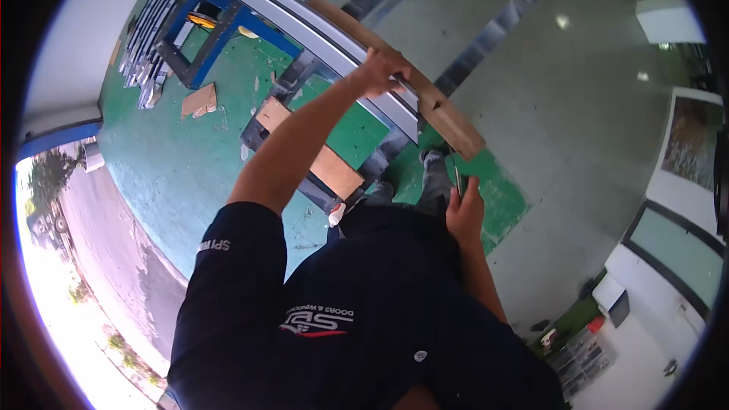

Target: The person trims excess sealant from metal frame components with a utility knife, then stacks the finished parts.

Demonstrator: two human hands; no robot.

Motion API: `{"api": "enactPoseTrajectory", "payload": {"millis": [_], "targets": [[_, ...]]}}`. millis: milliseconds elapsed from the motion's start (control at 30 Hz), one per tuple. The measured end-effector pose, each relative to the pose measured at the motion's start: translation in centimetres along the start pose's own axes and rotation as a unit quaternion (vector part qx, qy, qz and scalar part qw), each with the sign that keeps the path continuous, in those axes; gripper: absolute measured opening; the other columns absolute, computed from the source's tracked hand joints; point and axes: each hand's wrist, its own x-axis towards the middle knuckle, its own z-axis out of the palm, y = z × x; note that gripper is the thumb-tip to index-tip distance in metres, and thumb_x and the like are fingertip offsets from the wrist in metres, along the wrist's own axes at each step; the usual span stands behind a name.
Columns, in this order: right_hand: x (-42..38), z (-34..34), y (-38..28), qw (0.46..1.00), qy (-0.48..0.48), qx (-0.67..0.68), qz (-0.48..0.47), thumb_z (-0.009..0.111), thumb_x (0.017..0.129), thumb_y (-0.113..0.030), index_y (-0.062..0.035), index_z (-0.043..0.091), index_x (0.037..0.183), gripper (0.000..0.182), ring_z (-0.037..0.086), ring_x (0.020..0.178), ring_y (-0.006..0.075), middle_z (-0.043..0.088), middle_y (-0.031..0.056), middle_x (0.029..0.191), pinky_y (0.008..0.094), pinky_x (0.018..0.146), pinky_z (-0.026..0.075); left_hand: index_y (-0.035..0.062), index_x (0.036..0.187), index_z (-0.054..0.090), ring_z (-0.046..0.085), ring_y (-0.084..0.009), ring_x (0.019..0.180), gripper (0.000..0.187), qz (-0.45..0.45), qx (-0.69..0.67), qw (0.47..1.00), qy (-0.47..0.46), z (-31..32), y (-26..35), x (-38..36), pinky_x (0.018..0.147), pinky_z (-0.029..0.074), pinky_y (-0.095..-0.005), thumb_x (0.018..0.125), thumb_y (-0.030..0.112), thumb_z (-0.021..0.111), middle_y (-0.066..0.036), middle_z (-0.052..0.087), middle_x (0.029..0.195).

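A long silver-grey metal profile (304, 26) runs from the upper left to an angle-cut end near the middle. My left hand (382, 74) is closed over it close to that end. Beside and beneath the profile lies a wooden beam (459, 130). Lower down, close to my body, my right hand (465, 209) is closed around a slim metal tool (457, 173) that points up towards the beam's end. The tool's exact kind cannot be made out, and my fingers hide its lower part.
Blue-framed trestles (266, 30) stand on the green floor. A wooden board (334, 171) lies on a dark support by my legs. Several profiles (156, 38) lean at the upper left, near a cardboard piece (200, 100). Along the right are a white cabinet (630, 326) and a framed panel (676, 250).
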Motion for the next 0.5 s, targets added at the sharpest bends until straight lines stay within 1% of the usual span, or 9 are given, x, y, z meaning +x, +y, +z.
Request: {"api": "enactPoseTrajectory", "payload": {"millis": [33, 100, 133, 200, 233, 333, 367, 467, 500], "targets": [[0.1, -0.3, 0.9, 0.998, 0.050, 0.030, -0.033, 0.069, 0.095, -0.016, 0.0001, 0.050, 0.123, 0.038, 0.065, 0.097, 0.0474, 0.063, 0.0279, 0.101, 0.0557, 0.078, 0.051, 0.0164, 0.096, 0.069, 0.062, -0.0241, 0.106, 0.025, 0.006, 0.000, 1.000, 0.012, -0.1, 0.1, -0.3, 0.093, 0.032, -0.0468, 0.080, 0.026, 0.086, 0.000, 0.066, 0.101], [0.7, -0.9, 2.8, 0.998, 0.055, -0.022, 0.014, 0.080, 0.087, -0.022, -0.0004, 0.052, 0.121, 0.049, 0.063, 0.104, 0.0456, 0.060, 0.0248, 0.110, 0.0546, 0.083, 0.051, 0.0171, 0.094, 0.070, 0.061, -0.0239, 0.108, 0.024, 0.020, 0.006, 0.999, 0.038, 0.0, 0.3, -0.8, 0.093, 0.036, -0.0488, 0.078, 0.025, 0.085, -0.001, 0.065, 0.102], [1.7, -1.2, 2.2, 0.997, 0.068, -0.039, 0.012, 0.083, 0.084, -0.025, -0.0008, 0.052, 0.122, 0.054, 0.063, 0.104, 0.0451, 0.059, 0.0232, 0.111, 0.0541, 0.083, 0.052, 0.0173, 0.093, 0.071, 0.060, -0.0243, 0.109, 0.022, 0.028, 0.009, 0.998, 0.053, 0.2, 0.5, -1.1, 0.093, 0.038, -0.0494, 0.078, 0.025, 0.085, -0.001, 0.064, 0.102], [4.4, -2.2, 1.1, 0.993, 0.096, -0.071, 0.009, 0.089, 0.079, -0.031, -0.0017, 0.052, 0.122, 0.064, 0.063, 0.106, 0.0440, 0.058, 0.0201, 0.114, 0.0531, 0.083, 0.054, 0.0176, 0.090, 0.072, 0.058, -0.0255, 0.112, 0.019, 0.011, 0.081, 0.990, 0.113, 0.6, 2.0, -2.4, 0.095, 0.042, -0.0474, 0.076, 0.024, 0.083, -0.002, 0.063, 0.105], [7.6, -2.2, 0.4, 0.990, 0.109, -0.082, -0.031, 0.095, 0.070, -0.034, -0.0016, 0.054, 0.124, 0.075, 0.066, 0.104, 0.0448, 0.059, 0.0211, 0.131, 0.0513, 0.084, 0.055, 0.0178, 0.090, 0.073, 0.057, -0.0255, 0.112, 0.017, 0.006, 0.110, 0.980, 0.167, 0.6, 2.5, -3.0, 0.096, 0.042, -0.0454, 0.076, 0.024, 0.082, -0.002, 0.063, 0.106], [11.6, -1.7, 0.7, 0.983, -0.002, -0.171, -0.069, 0.092, 0.068, -0.051, -0.0031, 0.052, 0.127, 0.085, 0.067, 0.107, 0.0416, 0.057, 0.0178, 0.136, 0.0520, 0.081, 0.058, 0.0175, 0.089, 0.073, 0.057, -0.0237, 0.112, 0.017, -0.014, 0.150, 0.959, 0.239, 2.7, 3.7, -4.2, 0.098, 0.043, -0.0423, 0.076, 0.023, 0.081, -0.001, 0.062, 0.105], [12.9, -1.4, 1.1, 0.978, -0.049, -0.190, -0.078, 0.092, 0.066, -0.054, -0.0030, 0.058, 0.125, 0.085, 0.070, 0.104, 0.0409, 0.064, 0.0189, 0.131, 0.0518, 0.082, 0.058, 0.0171, 0.089, 0.073, 0.057, -0.0238, 0.112, 0.017, -0.016, 0.144, 0.958, 0.246, 2.7, 4.1, -4.4, 0.099, 0.043, -0.0418, 0.076, 0.023, 0.081, -0.001, 0.061, 0.103], [15.7, -1.5, 1.4, 0.961, -0.160, -0.219, -0.045, 0.091, 0.064, -0.050, -0.0037, 0.065, 0.119, 0.077, 0.071, 0.100, 0.0405, 0.072, 0.0187, 0.111, 0.0512, 0.083, 0.058, 0.0170, 0.088, 0.072, 0.056, -0.0235, 0.114, 0.015, -0.032, 0.163, 0.954, 0.248, 3.1, 4.6, -4.7, 0.101, 0.043, -0.0426, 0.076, 0.022, 0.081, -0.001, 0.061, 0.105], [15.9, -1.5, 1.5, 0.971, -0.108, -0.198, -0.074, 0.090, 0.062, -0.046, -0.0034, 0.071, 0.107, 0.065, 0.073, 0.093, 0.0408, 0.075, 0.0193, 0.096, 0.0514, 0.083, 0.058, 0.0169, 0.088, 0.072, 0.056, -0.0234, 0.114, 0.015, -0.034, 0.173, 0.953, 0.248, 3.2, 4.8, -4.9, 0.101, 0.043, -0.0428, 0.076, 0.022, 0.080, -0.001, 0.061, 0.106]]}}
